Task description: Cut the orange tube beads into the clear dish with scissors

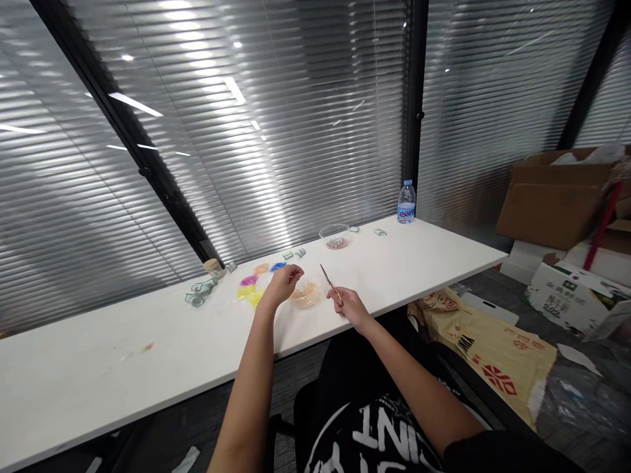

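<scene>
Now the clear bowl lies between the right hand, gripping scissors, and the left hand, its hold unclear.

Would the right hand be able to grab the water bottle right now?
Probably not like this: the right hand holds scissors, and the water bottle stands near the table's far edge, seemingly beyond easy reach. Nothing tall seems to block the way, though.
</scene>
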The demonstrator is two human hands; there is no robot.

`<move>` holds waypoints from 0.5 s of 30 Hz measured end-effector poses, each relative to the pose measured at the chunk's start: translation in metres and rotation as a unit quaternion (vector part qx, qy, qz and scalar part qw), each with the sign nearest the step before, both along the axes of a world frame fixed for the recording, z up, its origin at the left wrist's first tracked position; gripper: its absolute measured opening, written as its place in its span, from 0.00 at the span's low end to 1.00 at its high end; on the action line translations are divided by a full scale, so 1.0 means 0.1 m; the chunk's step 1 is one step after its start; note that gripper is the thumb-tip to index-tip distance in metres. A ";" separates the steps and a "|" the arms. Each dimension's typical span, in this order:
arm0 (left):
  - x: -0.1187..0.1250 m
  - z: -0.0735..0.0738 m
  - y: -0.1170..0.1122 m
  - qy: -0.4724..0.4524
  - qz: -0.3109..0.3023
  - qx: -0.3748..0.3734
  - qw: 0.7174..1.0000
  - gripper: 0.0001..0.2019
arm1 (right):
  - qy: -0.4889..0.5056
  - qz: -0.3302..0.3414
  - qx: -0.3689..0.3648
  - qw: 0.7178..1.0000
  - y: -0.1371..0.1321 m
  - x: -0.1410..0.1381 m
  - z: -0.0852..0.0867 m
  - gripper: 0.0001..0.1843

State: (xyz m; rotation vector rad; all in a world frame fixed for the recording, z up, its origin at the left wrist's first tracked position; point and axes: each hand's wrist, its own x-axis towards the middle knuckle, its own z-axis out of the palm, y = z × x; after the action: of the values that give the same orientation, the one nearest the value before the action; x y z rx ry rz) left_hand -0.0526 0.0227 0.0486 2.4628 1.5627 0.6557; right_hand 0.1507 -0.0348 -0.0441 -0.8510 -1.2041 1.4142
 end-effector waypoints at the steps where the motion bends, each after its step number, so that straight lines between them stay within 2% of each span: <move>1: -0.01 0.00 -0.01 -0.015 -0.001 0.004 1.000 0.13 | -0.001 0.000 0.001 1.000 0.00 0.00 0.00 0.15; 7: -0.07 -0.01 -0.06 -0.075 -0.005 0.022 0.997 0.14 | -0.002 -0.001 0.007 1.000 0.01 0.01 -0.03 0.15; 15: -0.10 -0.03 -0.05 -0.089 -0.035 0.022 0.995 0.13 | -0.003 -0.001 0.010 1.000 0.02 -0.01 -0.04 0.15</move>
State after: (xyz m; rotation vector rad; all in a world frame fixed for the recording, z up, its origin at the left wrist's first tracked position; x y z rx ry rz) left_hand -0.0623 0.0180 0.0453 2.4020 1.4042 0.8798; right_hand 0.1499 -0.0326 -0.0481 -0.8430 -1.2199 1.3976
